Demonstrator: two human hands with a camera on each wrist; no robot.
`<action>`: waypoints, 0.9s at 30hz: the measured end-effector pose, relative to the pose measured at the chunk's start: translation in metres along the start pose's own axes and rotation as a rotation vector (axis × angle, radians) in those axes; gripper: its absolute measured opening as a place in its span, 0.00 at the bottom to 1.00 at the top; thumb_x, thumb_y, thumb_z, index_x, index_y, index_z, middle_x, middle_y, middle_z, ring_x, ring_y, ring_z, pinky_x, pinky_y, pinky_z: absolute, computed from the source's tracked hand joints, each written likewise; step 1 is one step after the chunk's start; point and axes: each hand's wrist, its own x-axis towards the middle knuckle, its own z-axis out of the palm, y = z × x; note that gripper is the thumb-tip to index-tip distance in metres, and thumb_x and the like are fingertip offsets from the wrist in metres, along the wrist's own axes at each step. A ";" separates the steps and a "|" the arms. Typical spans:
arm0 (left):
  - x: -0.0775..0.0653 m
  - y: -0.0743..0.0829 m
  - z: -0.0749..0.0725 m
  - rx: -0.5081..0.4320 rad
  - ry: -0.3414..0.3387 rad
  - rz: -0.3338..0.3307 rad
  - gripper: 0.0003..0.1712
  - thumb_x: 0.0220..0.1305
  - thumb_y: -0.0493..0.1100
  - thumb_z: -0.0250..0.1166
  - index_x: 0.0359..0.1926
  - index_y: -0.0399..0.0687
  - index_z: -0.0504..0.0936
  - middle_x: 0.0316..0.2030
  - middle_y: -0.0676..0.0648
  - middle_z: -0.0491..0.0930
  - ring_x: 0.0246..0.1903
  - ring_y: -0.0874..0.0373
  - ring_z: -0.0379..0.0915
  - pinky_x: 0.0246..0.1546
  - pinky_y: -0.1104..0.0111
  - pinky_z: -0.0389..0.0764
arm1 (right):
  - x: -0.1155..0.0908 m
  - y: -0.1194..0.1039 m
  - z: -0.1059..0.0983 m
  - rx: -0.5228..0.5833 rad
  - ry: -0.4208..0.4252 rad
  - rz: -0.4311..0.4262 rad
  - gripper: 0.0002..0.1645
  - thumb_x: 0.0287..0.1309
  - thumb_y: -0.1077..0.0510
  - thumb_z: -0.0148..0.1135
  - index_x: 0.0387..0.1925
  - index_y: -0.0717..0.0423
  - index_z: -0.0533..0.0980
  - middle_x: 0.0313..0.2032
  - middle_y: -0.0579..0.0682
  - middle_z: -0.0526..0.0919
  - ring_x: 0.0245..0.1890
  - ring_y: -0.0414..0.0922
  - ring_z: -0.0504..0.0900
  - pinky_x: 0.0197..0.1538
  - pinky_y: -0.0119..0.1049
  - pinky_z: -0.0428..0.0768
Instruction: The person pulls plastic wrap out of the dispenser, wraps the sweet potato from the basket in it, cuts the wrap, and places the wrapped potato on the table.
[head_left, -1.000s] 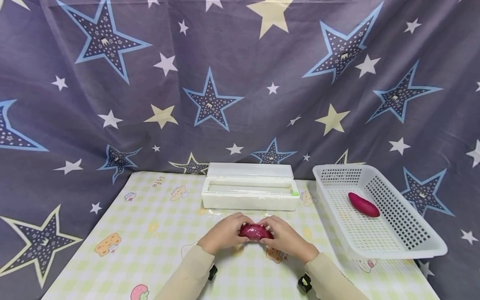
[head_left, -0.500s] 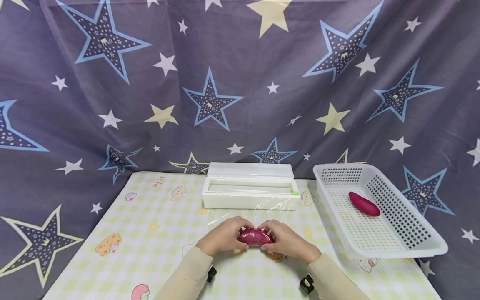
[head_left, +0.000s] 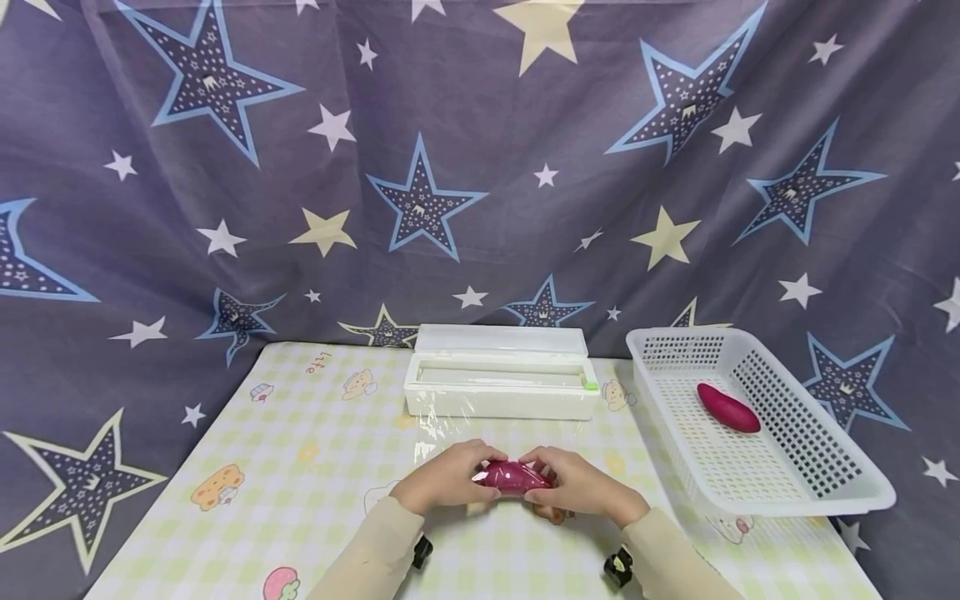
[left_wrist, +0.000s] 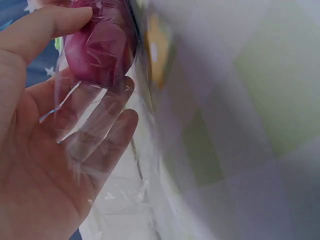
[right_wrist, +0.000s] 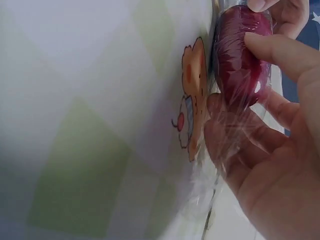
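A purple-red sweet potato (head_left: 513, 477) in clear cling film is held between both hands, close to the tabletop. My left hand (head_left: 452, 476) grips its left end. In the left wrist view the thumb lies on top, and loose film (left_wrist: 95, 130) hangs over the fingers. The right hand (head_left: 579, 483) holds the other end, with its thumb pressing on the wrapped sweet potato (right_wrist: 242, 60) in the right wrist view. Behind the hands stands a white cling film box (head_left: 502, 402) with its lid raised. Shiny film stretches over the table between box and hands.
At the right stands a white perforated basket (head_left: 780, 507) with a second sweet potato (head_left: 727, 408) inside. A checked cloth (head_left: 247, 533) covers the table. A star-patterned curtain (head_left: 480, 108) hangs behind the table's back edge.
Both hands have drawn the wrapped sweet potato slightly towards the person, away from the box. The film between box and hands has shifted its folds. Basket and box stay put.
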 end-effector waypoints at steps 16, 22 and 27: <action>0.003 -0.013 0.001 -0.129 -0.012 -0.033 0.29 0.62 0.50 0.70 0.60 0.43 0.79 0.51 0.47 0.81 0.49 0.56 0.77 0.51 0.64 0.77 | 0.001 0.000 -0.003 0.008 -0.010 0.021 0.21 0.69 0.49 0.62 0.57 0.55 0.72 0.43 0.47 0.79 0.36 0.40 0.78 0.39 0.34 0.78; 0.005 -0.018 0.000 -0.235 -0.030 -0.111 0.23 0.65 0.53 0.68 0.56 0.50 0.77 0.48 0.49 0.83 0.46 0.57 0.79 0.47 0.62 0.80 | 0.002 0.000 -0.005 -0.029 0.021 0.022 0.19 0.71 0.48 0.60 0.53 0.57 0.74 0.45 0.46 0.76 0.40 0.41 0.75 0.42 0.35 0.77; 0.008 -0.021 -0.001 -0.203 -0.023 -0.135 0.21 0.66 0.56 0.64 0.55 0.53 0.80 0.46 0.52 0.84 0.45 0.58 0.79 0.48 0.59 0.79 | 0.005 0.002 -0.006 -0.043 0.025 0.030 0.20 0.73 0.47 0.56 0.55 0.56 0.75 0.44 0.44 0.79 0.42 0.40 0.77 0.45 0.38 0.77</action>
